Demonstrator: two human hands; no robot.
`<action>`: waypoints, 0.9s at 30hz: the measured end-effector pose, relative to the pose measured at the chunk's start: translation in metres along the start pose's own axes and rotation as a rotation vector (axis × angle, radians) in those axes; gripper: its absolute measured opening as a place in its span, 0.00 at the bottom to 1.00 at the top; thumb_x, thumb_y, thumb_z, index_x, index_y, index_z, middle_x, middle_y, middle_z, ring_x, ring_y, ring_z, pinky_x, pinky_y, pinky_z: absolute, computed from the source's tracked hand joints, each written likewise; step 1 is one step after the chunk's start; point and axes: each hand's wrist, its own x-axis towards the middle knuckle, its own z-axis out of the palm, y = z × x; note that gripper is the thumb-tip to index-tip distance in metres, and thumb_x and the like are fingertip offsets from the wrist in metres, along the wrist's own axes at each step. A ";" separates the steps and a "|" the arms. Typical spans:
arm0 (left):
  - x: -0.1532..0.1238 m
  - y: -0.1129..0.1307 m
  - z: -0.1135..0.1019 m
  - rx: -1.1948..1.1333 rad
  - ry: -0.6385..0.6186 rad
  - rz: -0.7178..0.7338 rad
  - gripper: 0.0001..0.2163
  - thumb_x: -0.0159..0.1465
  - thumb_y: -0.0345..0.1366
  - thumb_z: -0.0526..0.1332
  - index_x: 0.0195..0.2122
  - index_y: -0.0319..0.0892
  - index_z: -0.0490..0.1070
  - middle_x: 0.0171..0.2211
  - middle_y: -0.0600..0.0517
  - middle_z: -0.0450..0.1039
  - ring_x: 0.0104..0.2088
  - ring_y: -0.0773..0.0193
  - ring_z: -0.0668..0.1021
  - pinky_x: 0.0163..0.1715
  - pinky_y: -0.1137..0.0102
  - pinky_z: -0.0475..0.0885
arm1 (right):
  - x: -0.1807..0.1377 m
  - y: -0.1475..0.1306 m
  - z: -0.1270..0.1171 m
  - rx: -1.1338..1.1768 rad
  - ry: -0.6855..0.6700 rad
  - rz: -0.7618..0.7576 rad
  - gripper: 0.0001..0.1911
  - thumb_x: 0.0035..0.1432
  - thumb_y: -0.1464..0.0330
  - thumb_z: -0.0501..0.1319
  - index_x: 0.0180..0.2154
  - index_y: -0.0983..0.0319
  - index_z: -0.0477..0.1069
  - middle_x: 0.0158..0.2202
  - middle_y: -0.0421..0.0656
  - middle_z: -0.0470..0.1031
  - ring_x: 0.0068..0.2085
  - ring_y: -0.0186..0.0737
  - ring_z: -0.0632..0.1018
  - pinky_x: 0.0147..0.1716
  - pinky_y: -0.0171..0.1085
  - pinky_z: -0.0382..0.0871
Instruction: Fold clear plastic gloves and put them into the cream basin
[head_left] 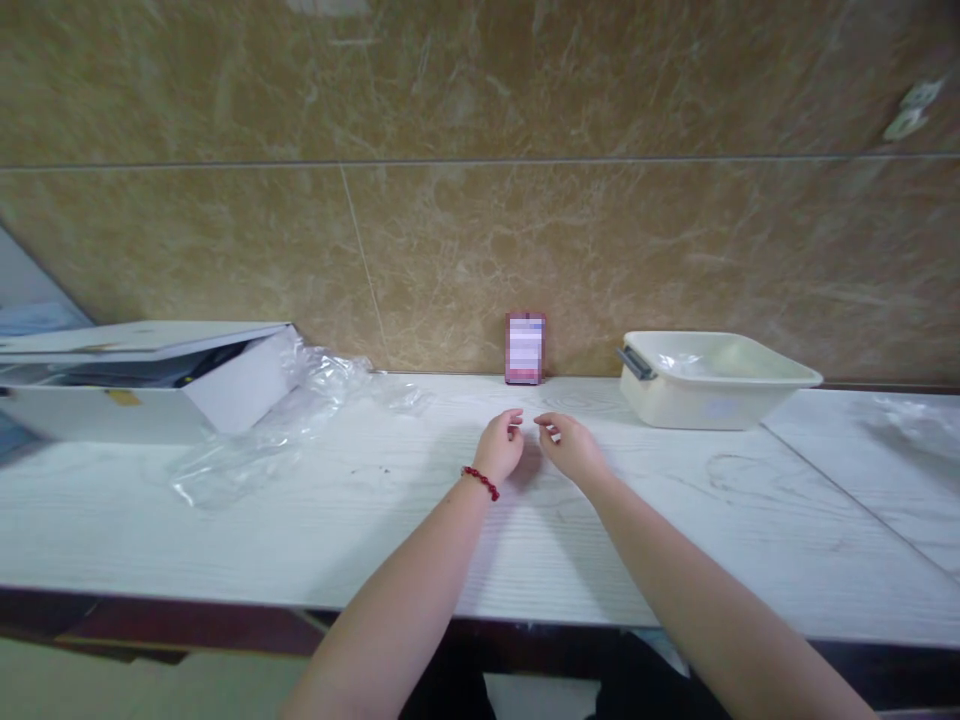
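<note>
Just above the white tabletop, my left hand [501, 442] is held with loosely curved fingers, slightly apart, and nothing shows in it. A red beaded bracelet [481, 482] circles that wrist. My right hand [570, 445] faces it across a small gap, its fingers also bent, apart and holding nothing visible. Whether either hand touches the tabletop I cannot tell. The nearest object is a smartphone [525, 348], upright against the wall beyond both hands, its lit screen blurred.
A cream plastic bin [705, 405] with a grey handle stands at the right by the wall. To the left lies a white box [247, 385], lid partly raised, beside crumpled clear plastic [277, 450]. More clear plastic [919, 425] lies far right. The marbled wall [450, 250] borders the table [225, 550].
</note>
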 end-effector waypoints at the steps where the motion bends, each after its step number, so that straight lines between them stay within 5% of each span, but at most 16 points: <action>1: 0.001 -0.001 -0.003 0.043 0.020 -0.004 0.17 0.53 0.24 0.51 0.45 0.36 0.62 0.39 0.45 0.69 0.36 0.68 0.72 0.40 0.71 0.66 | 0.000 0.002 0.000 0.008 -0.005 0.000 0.11 0.48 0.72 0.51 0.35 0.61 0.68 0.35 0.42 0.72 0.31 0.31 0.72 0.33 0.32 0.65; 14: 0.007 0.003 -0.046 0.296 0.185 0.048 0.15 0.54 0.26 0.50 0.42 0.38 0.66 0.39 0.46 0.70 0.37 0.66 0.72 0.40 0.71 0.66 | 0.003 0.007 -0.006 -0.019 -0.073 0.042 0.11 0.49 0.69 0.51 0.33 0.60 0.69 0.30 0.41 0.73 0.30 0.32 0.72 0.32 0.32 0.64; 27: 0.025 -0.040 -0.145 0.725 0.318 -0.240 0.16 0.54 0.30 0.50 0.45 0.41 0.65 0.41 0.45 0.68 0.41 0.59 0.71 0.41 0.67 0.64 | 0.003 0.009 -0.002 0.000 -0.127 0.011 0.11 0.49 0.68 0.51 0.34 0.59 0.69 0.28 0.40 0.72 0.30 0.32 0.72 0.31 0.31 0.64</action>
